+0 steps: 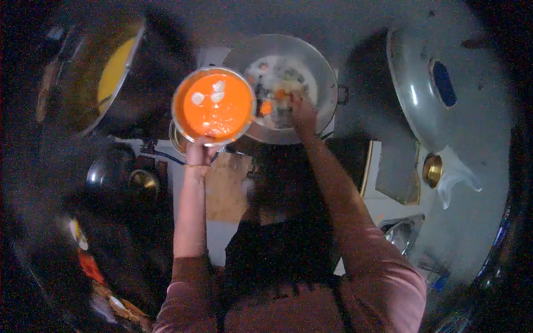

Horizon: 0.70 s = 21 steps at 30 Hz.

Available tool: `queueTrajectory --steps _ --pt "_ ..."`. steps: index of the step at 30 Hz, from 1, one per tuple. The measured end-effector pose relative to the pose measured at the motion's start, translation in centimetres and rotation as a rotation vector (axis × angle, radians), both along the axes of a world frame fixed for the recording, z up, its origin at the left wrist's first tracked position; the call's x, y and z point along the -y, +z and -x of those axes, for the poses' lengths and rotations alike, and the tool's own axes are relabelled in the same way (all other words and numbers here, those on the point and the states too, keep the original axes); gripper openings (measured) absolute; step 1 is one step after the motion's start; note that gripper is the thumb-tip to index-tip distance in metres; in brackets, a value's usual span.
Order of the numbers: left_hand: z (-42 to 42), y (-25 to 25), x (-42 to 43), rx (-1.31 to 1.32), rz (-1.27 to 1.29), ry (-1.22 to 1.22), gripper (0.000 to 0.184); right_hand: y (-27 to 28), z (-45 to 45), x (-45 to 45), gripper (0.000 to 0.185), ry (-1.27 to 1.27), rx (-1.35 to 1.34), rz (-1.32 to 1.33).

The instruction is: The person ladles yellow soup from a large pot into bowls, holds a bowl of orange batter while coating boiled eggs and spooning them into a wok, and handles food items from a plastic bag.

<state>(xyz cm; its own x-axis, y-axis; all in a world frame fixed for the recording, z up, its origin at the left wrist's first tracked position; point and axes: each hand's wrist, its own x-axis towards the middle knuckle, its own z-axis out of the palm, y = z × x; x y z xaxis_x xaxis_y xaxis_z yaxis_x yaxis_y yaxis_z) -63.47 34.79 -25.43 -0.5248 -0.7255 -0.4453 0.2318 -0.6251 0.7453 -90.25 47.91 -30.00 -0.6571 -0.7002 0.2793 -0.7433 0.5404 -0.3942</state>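
My left hand (200, 151) grips the near rim of a round metal bowl (175, 105). Bright orange, wet-looking batter (216, 114) fills the bowl, and a few white pieces (218, 96) lie on it. To the right, my right hand (304, 115) reaches over a wide metal pan (325, 72), its fingers blurred. Close to the fingertips are orange lumps (266, 107) among pale, foamy contents (308, 80). Whether the fingers hold anything is unclear.
A large vessel with yellow contents (115, 75) stands at the far left. On the right are a big grey metal basin (411, 83), a small brass pot (433, 170) and a clear plastic bag (458, 172). A brown board (227, 186) lies below the bowl.
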Motion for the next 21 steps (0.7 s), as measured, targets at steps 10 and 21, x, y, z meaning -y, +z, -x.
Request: queueTrajectory --steps 10,21 --pt "3.7 4.3 -3.5 0.059 -0.110 -0.131 0.043 13.3 -3.3 -0.1 0.026 0.847 -0.108 0.330" --pt "3.5 6.4 -3.3 0.110 -0.115 -0.203 0.048 13.1 -3.8 -1.0 0.021 0.914 0.120 -0.014"
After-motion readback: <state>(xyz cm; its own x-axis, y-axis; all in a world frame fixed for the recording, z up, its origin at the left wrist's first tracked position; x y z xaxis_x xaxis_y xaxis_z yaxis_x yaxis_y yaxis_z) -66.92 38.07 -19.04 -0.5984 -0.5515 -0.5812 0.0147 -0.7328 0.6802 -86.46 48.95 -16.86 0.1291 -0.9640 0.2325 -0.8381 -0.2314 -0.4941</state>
